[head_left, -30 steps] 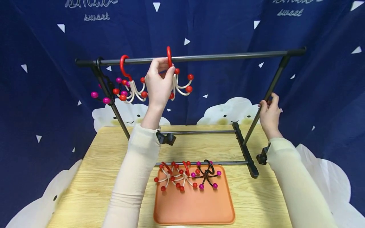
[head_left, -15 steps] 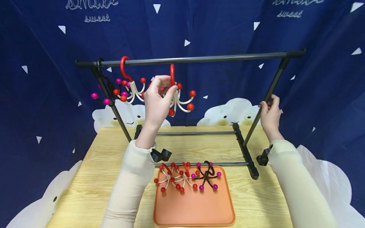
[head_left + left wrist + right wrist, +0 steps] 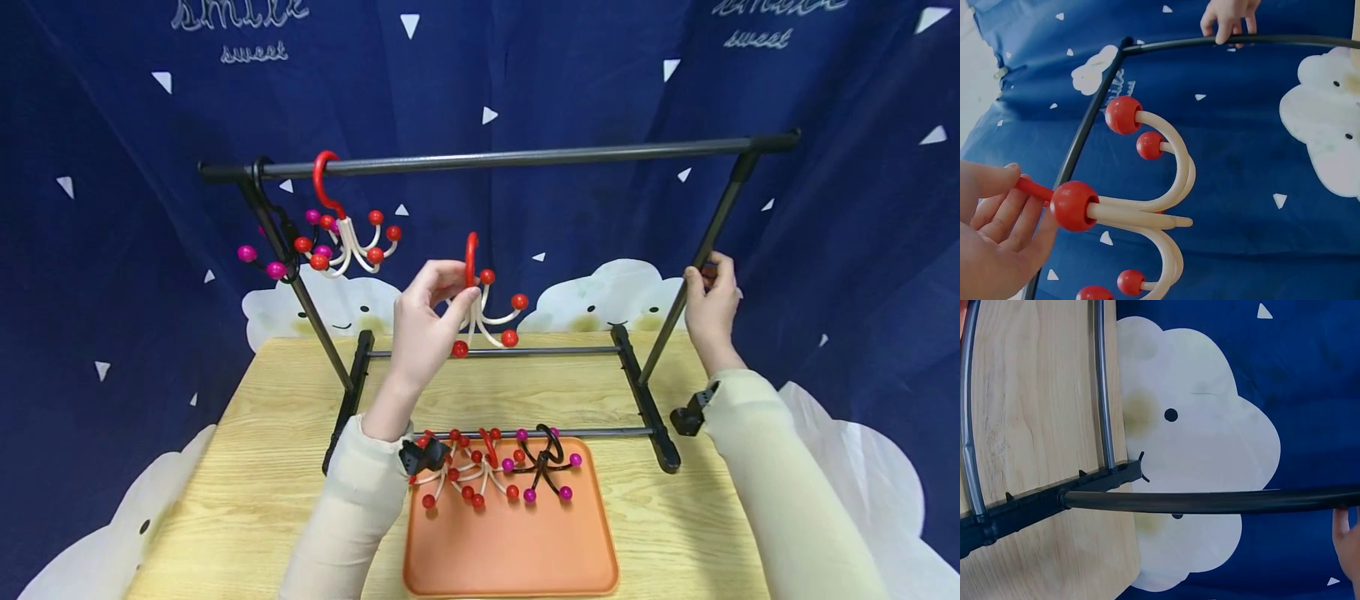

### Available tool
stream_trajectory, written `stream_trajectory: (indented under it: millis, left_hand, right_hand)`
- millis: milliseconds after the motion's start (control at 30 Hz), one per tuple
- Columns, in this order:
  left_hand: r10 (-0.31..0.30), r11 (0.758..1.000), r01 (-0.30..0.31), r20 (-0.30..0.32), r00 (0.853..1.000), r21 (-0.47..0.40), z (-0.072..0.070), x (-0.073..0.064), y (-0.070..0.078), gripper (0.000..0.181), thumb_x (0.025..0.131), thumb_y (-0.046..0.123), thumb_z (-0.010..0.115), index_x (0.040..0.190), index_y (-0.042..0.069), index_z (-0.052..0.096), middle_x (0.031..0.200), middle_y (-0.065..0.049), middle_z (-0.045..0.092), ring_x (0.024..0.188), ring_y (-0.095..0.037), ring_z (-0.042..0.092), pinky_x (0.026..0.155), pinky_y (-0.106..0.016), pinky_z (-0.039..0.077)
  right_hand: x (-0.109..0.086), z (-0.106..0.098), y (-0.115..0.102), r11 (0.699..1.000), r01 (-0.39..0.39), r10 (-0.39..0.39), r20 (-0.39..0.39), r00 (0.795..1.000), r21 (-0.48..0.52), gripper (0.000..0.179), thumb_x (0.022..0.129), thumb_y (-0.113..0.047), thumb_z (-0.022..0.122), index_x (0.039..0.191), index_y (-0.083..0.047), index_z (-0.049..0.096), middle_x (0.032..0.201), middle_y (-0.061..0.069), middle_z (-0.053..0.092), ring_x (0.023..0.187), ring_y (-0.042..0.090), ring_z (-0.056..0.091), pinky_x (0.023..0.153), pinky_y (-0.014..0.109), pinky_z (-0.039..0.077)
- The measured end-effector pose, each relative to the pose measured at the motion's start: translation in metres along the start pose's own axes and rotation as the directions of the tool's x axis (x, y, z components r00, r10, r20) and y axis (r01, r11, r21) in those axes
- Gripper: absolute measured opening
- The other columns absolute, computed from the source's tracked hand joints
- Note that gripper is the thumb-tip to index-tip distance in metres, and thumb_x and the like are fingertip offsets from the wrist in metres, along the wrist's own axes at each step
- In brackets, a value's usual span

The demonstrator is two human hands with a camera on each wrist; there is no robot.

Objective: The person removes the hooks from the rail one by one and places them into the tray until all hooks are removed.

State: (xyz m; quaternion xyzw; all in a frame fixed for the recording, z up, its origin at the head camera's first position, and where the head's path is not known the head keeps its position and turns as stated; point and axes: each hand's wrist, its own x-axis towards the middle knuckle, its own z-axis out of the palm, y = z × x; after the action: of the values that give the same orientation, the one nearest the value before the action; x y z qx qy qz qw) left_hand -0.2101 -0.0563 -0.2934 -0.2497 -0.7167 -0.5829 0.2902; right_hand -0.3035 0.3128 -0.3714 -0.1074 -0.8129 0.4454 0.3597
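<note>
My left hand [image 3: 426, 329] pinches the red hook of a cream claw hanger [image 3: 487, 317] with red ball tips, below the rack's top bar. In the left wrist view the red stem lies between thumb and fingers, and the hanger's curved arms [image 3: 1175, 169] spread away from the hand. On the right, my right hand [image 3: 712, 308] holds the black garment rack's right upright [image 3: 671, 321] about halfway up. A similar red-and-cream hanger [image 3: 348, 237] hangs from the top bar [image 3: 525, 158] at left. Beside it, at the bar's left end, hangs a black hanger [image 3: 260, 179] with magenta balls.
An orange tray [image 3: 510, 550] lies on the wooden table [image 3: 247, 467] in front of the rack. Along its back edge sit two red-and-cream hangers [image 3: 486, 467] and a black-and-magenta one [image 3: 543, 462]. A dark blue curtain [image 3: 585, 92] hangs behind.
My left hand has come down from the top bar with the hanger, which was up at the bar and is now well below it. The right hand stays on the upright.
</note>
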Motion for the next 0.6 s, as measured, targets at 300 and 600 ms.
stream_trajectory:
  millis: [300, 600]
  left_hand:
    - [-0.106, 0.993, 0.112, 0.116, 0.988, -0.047, 0.001, -0.035, -0.007, 0.02, 0.082, 0.006, 0.065, 0.099, -0.002, 0.059, 0.092, -0.013, 0.065, 0.082, -0.019, 0.062, 0.078, -0.027, 0.05]
    - [-0.191, 0.974, 0.212, 0.22, 0.957, -0.077, -0.009, -0.068, -0.014, 0.018, 0.082, 0.004, 0.065, 0.099, 0.0, 0.059, 0.093, -0.014, 0.063, 0.087, -0.02, 0.062, 0.08, -0.027, 0.05]
  right_hand:
    - [-0.001, -0.001, 0.0, 0.999, -0.026, 0.029, 0.07, 0.997, -0.043, 0.037, 0.095, -0.028, 0.043, 0.128, -0.011, 0.039, 0.11, 0.01, 0.054, 0.081, -0.003, 0.045, 0.076, 0.019, 0.036]
    - [0.0, -0.002, 0.001, 0.997, -0.021, 0.028, 0.108, 0.994, -0.07, 0.041, 0.096, -0.033, 0.04, 0.13, -0.01, 0.035, 0.111, 0.01, 0.05, 0.087, 0.005, 0.047, 0.077, 0.022, 0.037]
